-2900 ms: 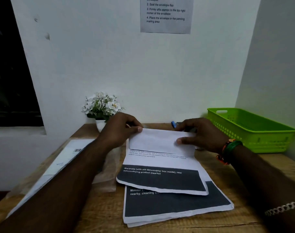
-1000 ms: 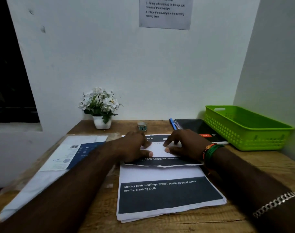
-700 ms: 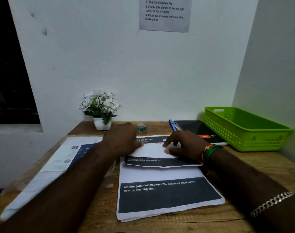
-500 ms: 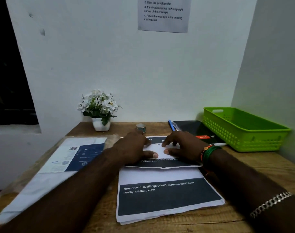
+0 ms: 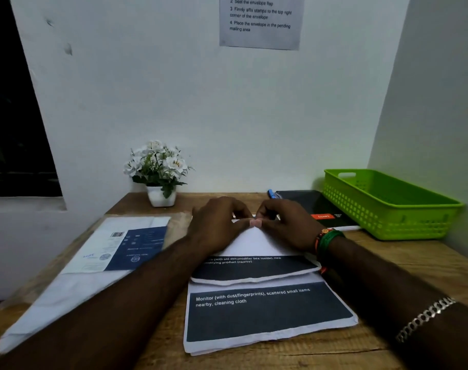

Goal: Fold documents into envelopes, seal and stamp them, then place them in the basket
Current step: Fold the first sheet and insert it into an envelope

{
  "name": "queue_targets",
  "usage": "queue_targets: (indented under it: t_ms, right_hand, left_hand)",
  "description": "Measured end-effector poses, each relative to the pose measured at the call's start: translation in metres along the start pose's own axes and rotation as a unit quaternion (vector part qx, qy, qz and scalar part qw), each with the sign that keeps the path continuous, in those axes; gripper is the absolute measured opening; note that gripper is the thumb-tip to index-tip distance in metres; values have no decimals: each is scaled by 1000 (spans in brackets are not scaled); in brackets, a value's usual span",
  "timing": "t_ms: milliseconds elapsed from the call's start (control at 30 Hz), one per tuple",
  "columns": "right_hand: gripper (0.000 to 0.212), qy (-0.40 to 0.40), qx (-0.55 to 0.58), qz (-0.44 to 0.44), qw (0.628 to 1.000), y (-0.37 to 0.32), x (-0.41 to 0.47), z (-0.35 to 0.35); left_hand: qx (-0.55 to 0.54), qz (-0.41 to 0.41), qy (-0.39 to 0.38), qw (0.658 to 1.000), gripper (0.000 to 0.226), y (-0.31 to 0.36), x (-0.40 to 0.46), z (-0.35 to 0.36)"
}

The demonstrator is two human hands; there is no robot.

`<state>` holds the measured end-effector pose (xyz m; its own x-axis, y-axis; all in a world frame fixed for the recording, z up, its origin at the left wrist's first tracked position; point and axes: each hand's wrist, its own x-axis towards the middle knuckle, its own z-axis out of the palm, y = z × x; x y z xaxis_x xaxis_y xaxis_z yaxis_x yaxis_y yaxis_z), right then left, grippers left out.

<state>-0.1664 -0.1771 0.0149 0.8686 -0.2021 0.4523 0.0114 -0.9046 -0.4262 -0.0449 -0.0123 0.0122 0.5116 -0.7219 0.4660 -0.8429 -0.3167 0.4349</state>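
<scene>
A folded document, white with a dark band along its near edge, lies on a stack of printed sheets in the middle of the wooden desk. My left hand and my right hand meet at its far fold, thumbs touching each other and pinching the paper, which rises a little under them. A bright green basket stands at the right against the wall. No stamp is visible.
A plastic-wrapped packet with a blue and white label lies at the left. A small pot of white flowers stands at the back. A black notebook and blue pen lie beside the basket. An instruction sheet hangs on the wall.
The sheet went from held up off the desk to folded flat on the stack. My hands then slid together from pressing it flat to pinching its far fold at the centre.
</scene>
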Motion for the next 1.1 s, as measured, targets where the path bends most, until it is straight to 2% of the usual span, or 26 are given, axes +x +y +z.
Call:
queue_targets:
  t_ms: [67, 200, 300, 500, 700, 867, 967, 1100]
  right_hand:
    - [15, 2, 18, -8, 1000, 0, 1, 0]
    - [10, -2, 34, -11, 999, 3, 1, -5]
    - [13, -5, 34, -5, 999, 6, 0, -7]
    - [11, -3, 33, 14, 999, 11, -3, -12]
    - [23, -16, 20, 66, 997, 29, -5, -23]
    - [22, -10, 90, 95, 991, 40, -14, -43]
    - [16, 5, 117, 72, 991, 32, -17, -48]
    - [16, 53, 92, 19, 994, 15, -14, -55]
  left_hand:
    - [-19, -11, -12, 1000, 43, 0, 4, -4]
    - [-40, -24, -38, 998, 22, -16, 12, -20]
    - [-64, -15, -67, 996, 16, -32, 12, -32]
    - [-107, -21, -81, 991, 26, -56, 11, -44]
    - [-105, -36, -50, 993, 12, -57, 12, -44]
    - [-87, -38, -20, 995, 11, -63, 12, -45]
    - [-74, -31, -5, 997, 12, -60, 13, -51]
    - [-102, -8, 13, 995, 8, -49, 12, -69]
